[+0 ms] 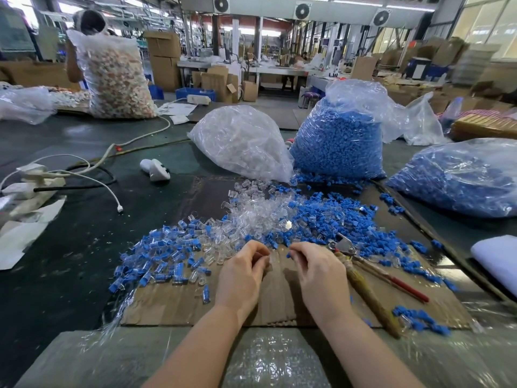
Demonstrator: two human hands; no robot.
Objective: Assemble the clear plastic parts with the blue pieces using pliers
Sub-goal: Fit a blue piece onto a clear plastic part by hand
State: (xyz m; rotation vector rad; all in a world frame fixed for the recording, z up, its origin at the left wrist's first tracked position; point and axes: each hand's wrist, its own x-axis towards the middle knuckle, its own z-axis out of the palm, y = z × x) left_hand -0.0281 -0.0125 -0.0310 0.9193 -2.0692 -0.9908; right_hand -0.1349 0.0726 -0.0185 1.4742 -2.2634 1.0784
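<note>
Clear plastic part is hard to make out between my fingers; my left hand pinches it, my right hand pinches a blue piece. Pliers lie just right, on cardboard. Beyond them, bags and factory benches.

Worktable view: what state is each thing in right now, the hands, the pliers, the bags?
Left hand: pinching a clear plastic part.
Right hand: pinching a blue piece.
Pliers: lying unheld on the cardboard.
Clear-parts bag: on its side, open, spilling.
Blue-pieces bag: upright, open on top.
</note>
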